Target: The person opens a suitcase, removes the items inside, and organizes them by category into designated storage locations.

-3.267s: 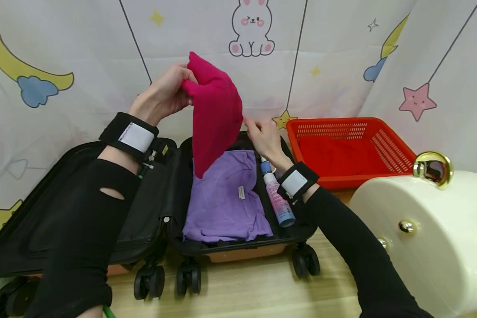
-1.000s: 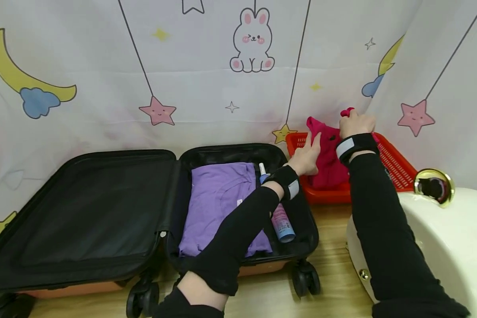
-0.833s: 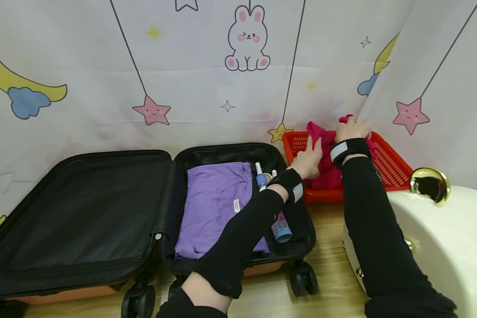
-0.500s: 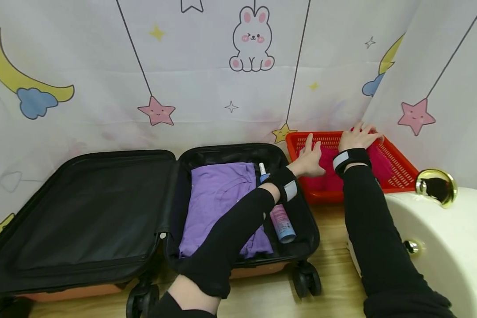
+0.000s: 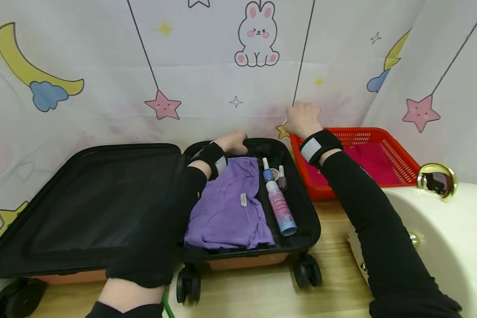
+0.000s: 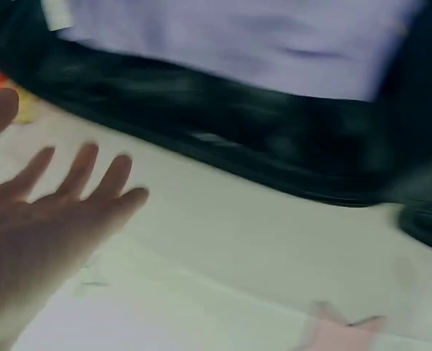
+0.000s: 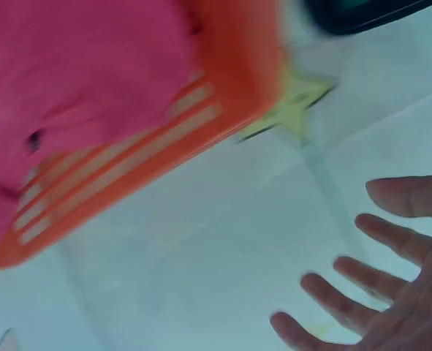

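Fingers spread and holding nothing, the left hand [image 5: 232,143] hovers near the back edge of the suitcase [image 5: 298,185], above the folded purple garment [image 5: 226,212]. In the left wrist view the same hand [image 6: 55,212] is beside the case's rim. The right hand [image 5: 304,118], also holding nothing, is above the back left corner of the red basket [image 5: 322,194]; its fingers [image 7: 340,303] are apart in the right wrist view. Deep pink cloth [image 5: 371,161] lies in the basket, partly hidden by the right arm.
A pink and blue spray bottle [image 5: 281,210], two small bottles, one blue [image 5: 268,173] and one dark [image 5: 282,180], and a small round item lie right of the garment. The suitcase's other half [image 5: 91,203] lies at left. A white rounded object [image 5: 461,221] stands at right.
The pink cloth, held up over the suitcase earlier, now lies in the basket, let go by the hands. Both hands have moved left, the left hand back over the suitcase.
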Demonstrator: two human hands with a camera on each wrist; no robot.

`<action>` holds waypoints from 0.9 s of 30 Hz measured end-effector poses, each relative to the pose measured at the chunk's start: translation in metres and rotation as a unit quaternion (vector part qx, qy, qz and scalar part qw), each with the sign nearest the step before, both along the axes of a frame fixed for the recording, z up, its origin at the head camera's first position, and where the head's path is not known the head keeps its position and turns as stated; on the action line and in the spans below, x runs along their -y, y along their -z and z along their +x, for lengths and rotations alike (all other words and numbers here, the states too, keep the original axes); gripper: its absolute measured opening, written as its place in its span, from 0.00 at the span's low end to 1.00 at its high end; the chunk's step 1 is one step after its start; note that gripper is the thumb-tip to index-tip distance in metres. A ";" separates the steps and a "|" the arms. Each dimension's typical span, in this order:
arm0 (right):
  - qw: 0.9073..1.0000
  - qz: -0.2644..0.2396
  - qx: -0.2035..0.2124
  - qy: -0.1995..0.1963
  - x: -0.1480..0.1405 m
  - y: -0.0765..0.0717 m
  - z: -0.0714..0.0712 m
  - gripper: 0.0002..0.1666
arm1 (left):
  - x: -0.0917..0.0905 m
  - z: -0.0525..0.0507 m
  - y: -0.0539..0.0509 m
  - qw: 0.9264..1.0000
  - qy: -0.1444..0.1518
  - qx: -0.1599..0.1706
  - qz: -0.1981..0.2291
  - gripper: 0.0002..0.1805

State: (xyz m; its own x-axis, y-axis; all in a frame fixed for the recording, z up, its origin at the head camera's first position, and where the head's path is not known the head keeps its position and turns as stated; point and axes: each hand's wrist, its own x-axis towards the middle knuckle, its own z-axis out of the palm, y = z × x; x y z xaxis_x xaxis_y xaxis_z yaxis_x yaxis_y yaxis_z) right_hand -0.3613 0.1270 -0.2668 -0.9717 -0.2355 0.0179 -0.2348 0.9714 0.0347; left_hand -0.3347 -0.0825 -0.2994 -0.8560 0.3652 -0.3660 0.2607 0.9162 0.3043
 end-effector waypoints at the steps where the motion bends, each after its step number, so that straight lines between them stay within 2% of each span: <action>1: 1.000 -0.002 0.005 -0.017 0.012 0.002 0.003 0.25 | 0.011 0.001 0.005 1.000 -0.010 0.013 -0.014 0.35; 5: 0.996 -0.001 0.039 -0.083 0.053 0.017 0.016 0.17 | 0.044 0.012 0.023 0.995 -0.041 0.050 -0.076 0.35; 8: 0.990 0.008 0.080 -0.117 0.071 0.032 0.024 0.12 | 0.059 0.018 0.034 0.990 -0.067 0.073 -0.102 0.39; 10: 0.985 0.015 0.118 -0.127 0.077 0.041 0.029 0.11 | 0.064 0.017 0.041 0.987 -0.082 0.080 -0.114 0.42; 11: 0.982 0.019 0.137 -0.128 0.079 0.046 0.031 0.12 | 0.068 0.011 0.050 0.987 -0.083 0.074 -0.120 0.43; 13: 0.976 0.022 0.176 -0.129 0.080 0.054 0.034 0.13 | 0.067 0.009 0.053 0.985 -0.091 0.076 -0.128 0.45; 17: 0.961 0.016 0.241 -0.133 0.079 0.068 0.039 0.17 | 0.061 0.011 0.049 0.983 -0.095 0.079 -0.133 0.43; 18: 0.958 0.015 0.251 -0.138 0.078 0.071 0.039 0.18 | 0.057 0.019 0.040 0.983 -0.097 0.085 -0.132 0.42; 19: 0.955 0.012 0.261 -0.140 0.077 0.073 0.039 0.18 | 0.055 0.021 0.038 0.983 -0.093 0.081 -0.133 0.41; 21: 0.951 0.006 0.273 -0.143 0.076 0.076 0.039 0.19 | 0.051 0.026 0.033 0.985 -0.083 0.062 -0.135 0.39; 24: 0.951 -0.002 0.275 -0.144 0.074 0.078 0.038 0.19 | 0.045 0.032 0.030 0.989 -0.068 0.020 -0.134 0.36; 27: 0.952 -0.009 0.271 -0.141 0.071 0.077 0.035 0.17 | 0.040 0.033 0.033 0.989 -0.047 -0.010 -0.137 0.31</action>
State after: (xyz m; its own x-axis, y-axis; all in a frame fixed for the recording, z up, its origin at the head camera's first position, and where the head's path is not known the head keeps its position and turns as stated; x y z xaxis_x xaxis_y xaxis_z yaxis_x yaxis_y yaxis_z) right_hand -0.3264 0.0564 -0.3437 -0.7370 -0.4934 -0.4619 -0.4661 0.8659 -0.1813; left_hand -0.3019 -0.1229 -0.3329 -0.8895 0.1737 -0.4226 0.1748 0.9839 0.0366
